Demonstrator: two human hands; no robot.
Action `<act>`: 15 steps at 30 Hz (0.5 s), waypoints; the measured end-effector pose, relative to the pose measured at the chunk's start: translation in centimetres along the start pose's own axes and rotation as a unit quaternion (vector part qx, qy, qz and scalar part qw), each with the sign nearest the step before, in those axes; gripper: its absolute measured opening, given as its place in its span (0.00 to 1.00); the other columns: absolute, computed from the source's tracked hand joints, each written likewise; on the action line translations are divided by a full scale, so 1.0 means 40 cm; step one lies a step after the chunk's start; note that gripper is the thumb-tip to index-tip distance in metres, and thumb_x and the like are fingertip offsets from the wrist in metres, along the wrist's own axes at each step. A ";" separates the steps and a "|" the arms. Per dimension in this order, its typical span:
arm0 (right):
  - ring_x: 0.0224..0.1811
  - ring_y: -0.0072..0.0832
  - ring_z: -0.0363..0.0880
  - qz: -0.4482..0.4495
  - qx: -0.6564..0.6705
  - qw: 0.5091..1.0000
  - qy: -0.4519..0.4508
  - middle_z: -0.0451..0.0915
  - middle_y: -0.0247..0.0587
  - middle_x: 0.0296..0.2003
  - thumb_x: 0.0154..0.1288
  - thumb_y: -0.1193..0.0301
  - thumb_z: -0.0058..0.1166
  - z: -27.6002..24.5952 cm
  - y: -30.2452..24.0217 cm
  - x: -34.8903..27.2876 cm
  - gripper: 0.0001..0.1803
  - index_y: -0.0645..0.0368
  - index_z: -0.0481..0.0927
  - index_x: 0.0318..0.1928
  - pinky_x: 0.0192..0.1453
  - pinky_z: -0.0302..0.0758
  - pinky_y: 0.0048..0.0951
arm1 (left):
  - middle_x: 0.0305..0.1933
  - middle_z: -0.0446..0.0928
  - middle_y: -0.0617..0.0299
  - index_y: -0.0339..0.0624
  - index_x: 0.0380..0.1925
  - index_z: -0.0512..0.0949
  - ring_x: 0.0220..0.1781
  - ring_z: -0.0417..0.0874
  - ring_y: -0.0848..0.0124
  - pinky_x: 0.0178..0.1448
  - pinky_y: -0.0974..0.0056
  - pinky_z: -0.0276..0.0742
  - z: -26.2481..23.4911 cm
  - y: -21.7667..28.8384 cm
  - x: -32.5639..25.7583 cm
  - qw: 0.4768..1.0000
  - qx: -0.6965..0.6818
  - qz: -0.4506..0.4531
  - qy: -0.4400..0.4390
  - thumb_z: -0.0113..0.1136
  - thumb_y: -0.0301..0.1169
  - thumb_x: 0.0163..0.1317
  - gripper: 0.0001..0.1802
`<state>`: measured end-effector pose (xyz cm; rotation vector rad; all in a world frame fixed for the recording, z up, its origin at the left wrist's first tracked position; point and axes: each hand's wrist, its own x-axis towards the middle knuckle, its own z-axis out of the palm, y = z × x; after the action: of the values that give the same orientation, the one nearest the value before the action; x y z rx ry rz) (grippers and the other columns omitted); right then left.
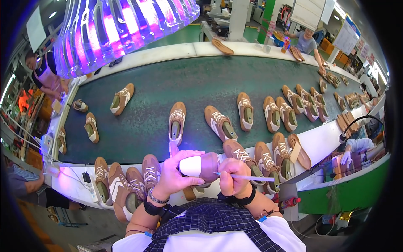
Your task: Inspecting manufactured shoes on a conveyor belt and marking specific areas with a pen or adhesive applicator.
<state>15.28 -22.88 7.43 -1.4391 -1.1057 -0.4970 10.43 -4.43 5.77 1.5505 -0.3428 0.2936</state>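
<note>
My left hand (175, 176) is wrapped round a brown shoe (208, 167), whose white rounded end patch faces left, in front of my chest. In my closed right hand (236, 178) is a thin pale pen-like tool (261, 179). Its narrow bluish tip points left and meets or nearly meets the shoe's brown side; I cannot tell whether it touches. Brown sneakers with white laces stand on the pale ledge on both sides of my hands, the closest a sneaker (151, 171) left of my left hand and a sneaker (239, 151) beyond my right hand.
A green conveyor belt (147, 92) carries several similar sneakers. A glowing purple lamp cover (126, 33) hangs at upper left. Loose soles (300, 155) lie on the right ledge. Co-workers stand at far left (44, 73) and far right (306, 42); a gloved hand (346, 158) shows at right.
</note>
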 end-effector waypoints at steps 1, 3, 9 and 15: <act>0.17 0.31 0.71 -0.008 0.006 1.000 -0.005 0.73 0.42 0.20 0.53 0.81 0.49 0.000 0.000 -0.004 0.06 0.62 0.67 0.32 0.21 0.69 0.28 | 0.51 0.76 0.52 0.35 0.48 0.73 0.53 0.76 0.67 0.57 0.63 0.72 -0.001 0.001 0.001 1.000 -0.001 -0.003 -0.001 0.77 0.31 0.35 0.36; 0.16 0.31 0.71 -0.045 -0.023 0.998 -0.029 0.73 0.42 0.20 0.53 0.82 0.49 -0.002 -0.001 -0.009 0.07 0.62 0.67 0.32 0.21 0.68 0.28 | 0.51 0.76 0.52 0.35 0.48 0.73 0.52 0.76 0.67 0.57 0.63 0.72 -0.005 0.003 0.004 1.000 -0.002 -0.003 0.000 0.77 0.31 0.35 0.36; 0.19 0.19 0.69 0.103 0.219 0.967 0.080 0.72 0.40 0.22 0.62 0.79 0.42 0.013 -0.027 -0.019 0.01 0.64 0.66 0.33 0.22 0.67 0.22 | 0.51 0.76 0.53 0.36 0.47 0.74 0.52 0.76 0.68 0.57 0.63 0.72 -0.007 0.001 0.009 0.999 -0.035 -0.011 -0.006 0.77 0.31 0.35 0.35; 0.19 0.13 0.66 0.173 0.114 0.974 0.089 0.71 0.35 0.24 0.64 0.78 0.43 0.005 -0.022 0.016 0.03 0.63 0.66 0.33 0.22 0.65 0.17 | 0.51 0.76 0.54 0.36 0.47 0.74 0.52 0.77 0.67 0.57 0.63 0.71 -0.003 0.005 0.010 0.999 -0.018 0.003 -0.032 0.77 0.32 0.35 0.35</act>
<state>14.78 -22.60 8.39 -1.3193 -0.7226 -0.2356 10.73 -4.30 6.14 1.5256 -0.3999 0.2418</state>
